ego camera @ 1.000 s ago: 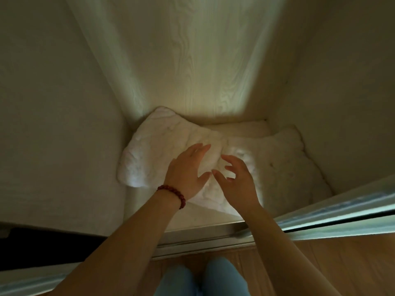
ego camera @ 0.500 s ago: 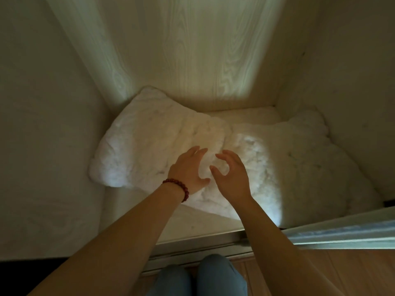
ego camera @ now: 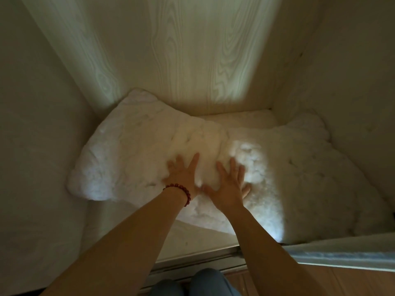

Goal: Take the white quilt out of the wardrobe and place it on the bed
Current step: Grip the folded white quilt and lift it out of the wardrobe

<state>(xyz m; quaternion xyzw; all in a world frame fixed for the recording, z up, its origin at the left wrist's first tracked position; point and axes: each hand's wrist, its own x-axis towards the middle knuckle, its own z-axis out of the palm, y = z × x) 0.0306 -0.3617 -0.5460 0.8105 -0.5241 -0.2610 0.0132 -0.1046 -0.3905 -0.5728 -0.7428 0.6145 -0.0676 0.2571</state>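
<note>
Our left hand and right hand lie side by side, fingers spread flat, on the near middle of the white quilt, which lies across the wardrobe floor.

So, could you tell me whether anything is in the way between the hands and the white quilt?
Nothing visible is. The left hand and the right hand both lie flat and spread on the quilt. The sliding door stands in front of the quilt's right corner; the bed is out of view.
</note>
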